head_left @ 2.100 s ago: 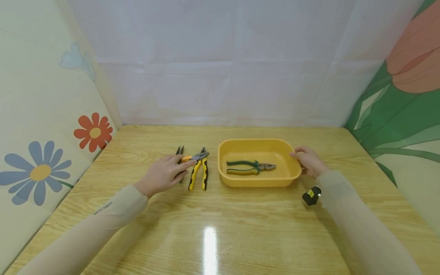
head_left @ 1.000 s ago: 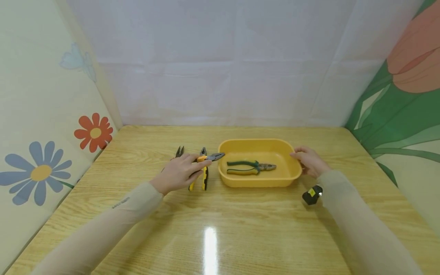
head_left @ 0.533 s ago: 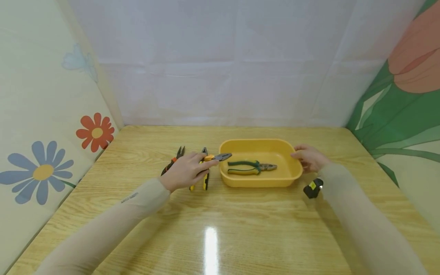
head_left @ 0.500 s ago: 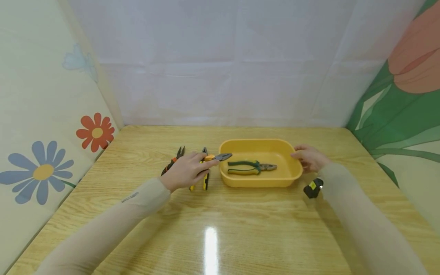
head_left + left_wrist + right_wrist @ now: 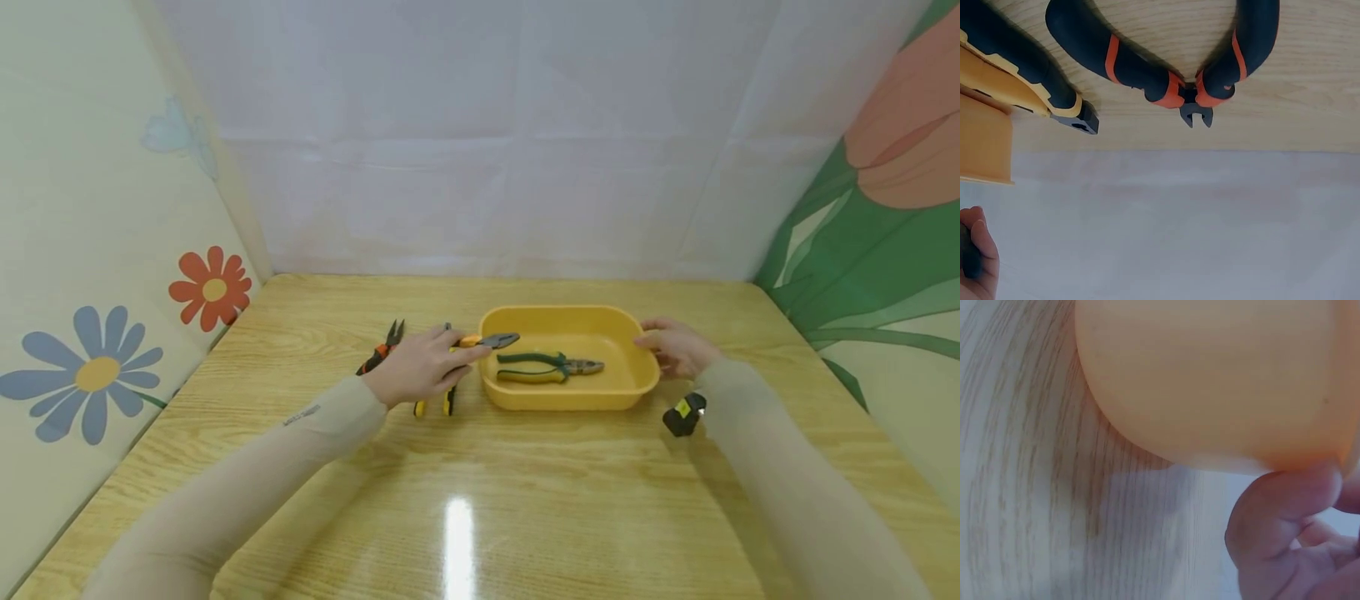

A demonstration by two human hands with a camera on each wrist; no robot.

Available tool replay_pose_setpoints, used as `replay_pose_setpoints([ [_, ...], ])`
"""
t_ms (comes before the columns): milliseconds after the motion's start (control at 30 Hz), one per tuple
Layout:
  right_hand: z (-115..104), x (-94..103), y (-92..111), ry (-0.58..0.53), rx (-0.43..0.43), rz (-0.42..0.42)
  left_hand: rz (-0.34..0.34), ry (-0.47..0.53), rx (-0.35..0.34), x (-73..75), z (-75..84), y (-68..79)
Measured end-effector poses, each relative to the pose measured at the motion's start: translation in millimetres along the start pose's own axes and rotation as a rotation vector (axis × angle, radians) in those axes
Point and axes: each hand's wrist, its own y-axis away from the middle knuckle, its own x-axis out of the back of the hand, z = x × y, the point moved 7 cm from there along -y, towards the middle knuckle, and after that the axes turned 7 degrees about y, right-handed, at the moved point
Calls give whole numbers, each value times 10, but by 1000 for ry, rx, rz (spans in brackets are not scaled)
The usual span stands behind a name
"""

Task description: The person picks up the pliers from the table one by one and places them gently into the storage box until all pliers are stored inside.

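Observation:
My left hand (image 5: 427,365) holds a pair of orange-handled pliers (image 5: 498,340), whose grey head overlaps the left rim of a yellow plastic basin (image 5: 570,400). Most of their handle is hidden under the fingers. In the left wrist view, a dark handle end (image 5: 971,257) shows in the curled fingers. At the basin's right end, my right hand (image 5: 675,346) pinches the rim; the right wrist view has its thumb (image 5: 1300,494) against the basin wall. Inside the basin lie green-handled pliers (image 5: 534,375), head to the right.
Red-and-black pliers (image 5: 392,340) lie spread on the wooden table (image 5: 570,500), left of the basin. Yellow-and-black pliers (image 5: 448,402) lie partly under the left hand. A black tape measure (image 5: 682,417) sits beside the right wrist. A white cloth (image 5: 487,200) hangs behind.
My left hand has moved right with the orange-handled pliers, from above the yellow-and-black pliers to over the basin's left rim. The right hand has stayed at the basin's right end.

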Motion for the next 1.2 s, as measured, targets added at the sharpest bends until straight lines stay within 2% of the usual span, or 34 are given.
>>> replay_pose_setpoints([
  [233,24,-5,-22,-16,9,-3,-50,-8,1,-31,-8,-73],
  [400,21,-13,-13,-25,11,6,-45,-14,-10,-59,-4,-131],
  [767,17,-21,3,-24,10,24,-96,-18,-29,-170,-17,-281],
  [1200,32,-21,-9,-22,9,31,-219,18,-28,-309,1,-480],
])
